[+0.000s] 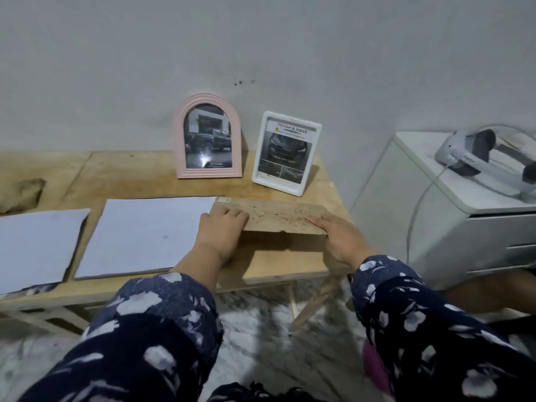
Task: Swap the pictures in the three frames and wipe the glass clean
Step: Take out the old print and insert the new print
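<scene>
Both hands grip a brown backing board [275,216] raised off the tabletop [139,175] — left hand [222,230] at its left end, right hand [338,235] at its right. Behind it stand a pink arched frame [207,140] and a white frame [287,153].

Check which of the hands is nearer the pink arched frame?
Left. The left hand grips the brown board's left end, in front of the pink arched frame and slightly right of it. The right hand holds the board's right end, farther right, in front of the white frame.
</scene>
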Demonstrator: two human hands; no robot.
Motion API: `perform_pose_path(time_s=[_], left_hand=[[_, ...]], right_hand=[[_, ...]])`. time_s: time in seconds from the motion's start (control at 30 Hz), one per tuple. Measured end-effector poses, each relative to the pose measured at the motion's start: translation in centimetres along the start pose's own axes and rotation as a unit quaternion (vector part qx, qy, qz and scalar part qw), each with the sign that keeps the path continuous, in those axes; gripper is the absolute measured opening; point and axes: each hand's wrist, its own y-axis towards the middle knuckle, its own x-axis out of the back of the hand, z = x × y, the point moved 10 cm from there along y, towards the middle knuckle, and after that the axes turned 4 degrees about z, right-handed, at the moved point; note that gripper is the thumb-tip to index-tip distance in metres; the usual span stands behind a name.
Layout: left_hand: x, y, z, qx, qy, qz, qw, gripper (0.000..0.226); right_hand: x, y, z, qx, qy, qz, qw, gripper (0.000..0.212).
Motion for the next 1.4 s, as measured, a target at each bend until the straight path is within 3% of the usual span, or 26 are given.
perform_pose_path(time_s=[0.17, 0.33, 0.7, 0.83, 1.03, 1.4], left_hand=[[-2.2, 0.6, -5.3, 0.005, -0.002, 0.020, 1.000, 0.059], [-6.1, 0.8, -7.2, 0.001, -0.027, 0.094, 0.995, 0.071], [-12.0, 0.3, -8.6, 0.001, -0.010, 0.230, 0.973, 0.082], [-12.0, 0.4, -8.7, 0.000, -0.018, 0.230, 0.973, 0.090], [-10.2, 0.0, -7.6, 0.023, -0.105, 0.161, 0.981, 0.057], [-8.0, -3.8, 6.0, 0.148, -0.102, 0.135, 0.974, 0.054]], right_hand=[[-0.8, -1.1, -5.2, -0.008, -0.031, 0.023, 0.999, 0.073], [-3.7, -0.7, -7.4, -0.009, -0.073, 0.078, 0.994, 0.072], [-8.8, -1.1, -8.3, -0.003, -0.072, 0.172, 0.982, 0.097], [-8.7, -1.0, -8.1, -0.029, -0.031, 0.184, 0.982, 0.088], [-5.8, 0.2, -5.4, -0.016, -0.042, 0.093, 0.995, 0.065], [-4.5, 3.9, 9.5, 0.108, -0.006, 0.111, 0.988, 0.074]])
